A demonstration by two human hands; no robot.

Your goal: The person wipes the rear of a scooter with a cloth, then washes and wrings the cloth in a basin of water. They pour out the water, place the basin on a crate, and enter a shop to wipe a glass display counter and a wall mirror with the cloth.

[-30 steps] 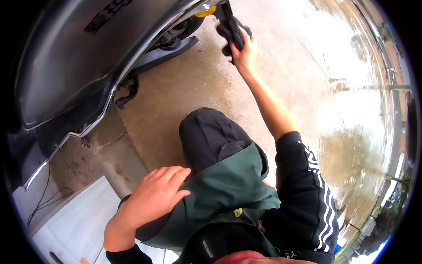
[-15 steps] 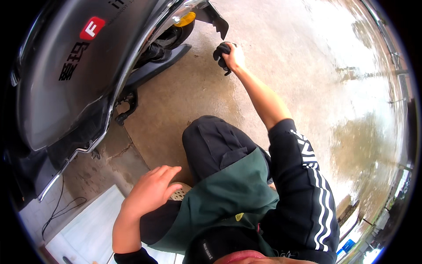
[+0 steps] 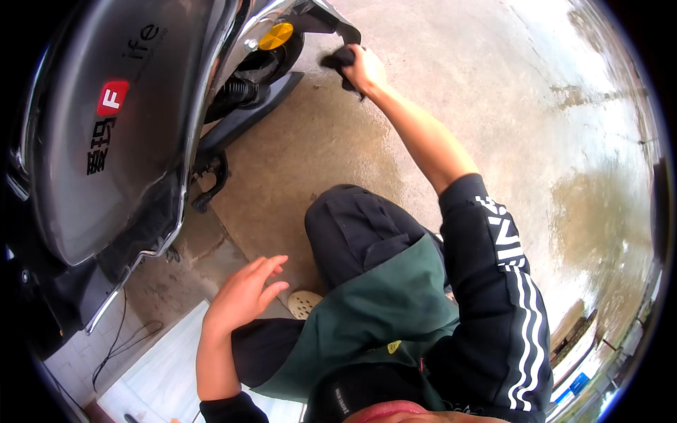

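A grey scooter (image 3: 127, 176) with glossy side panels and bright trim fills the left side. My right hand (image 3: 367, 70), at the end of a stretched-out arm, is closed around a crumpled black cloth (image 3: 344, 63). That cloth is blurred and sits just below the scooter's dark mudguard (image 3: 345, 32); whether they touch I cannot tell. Nearby on the scooter is a round amber reflector (image 3: 276, 36). Low in front of me, my left hand (image 3: 247, 292) hangs in the air with its fingers stretched out and nothing in it.
Under the scooter shows a kickstand (image 3: 210, 183). Wet concrete (image 3: 493, 84) stretches to the right, with puddles toward the rim. At lower left lie a pale board (image 3: 159, 370) and a thin black cable (image 3: 120, 345). My bent knee (image 3: 352, 218) and beige clog (image 3: 303, 303) are between my hands.
My right hand has moved the black cloth up and left, closer to the mudguard. My left hand stays open, and the whole view has shifted slightly.
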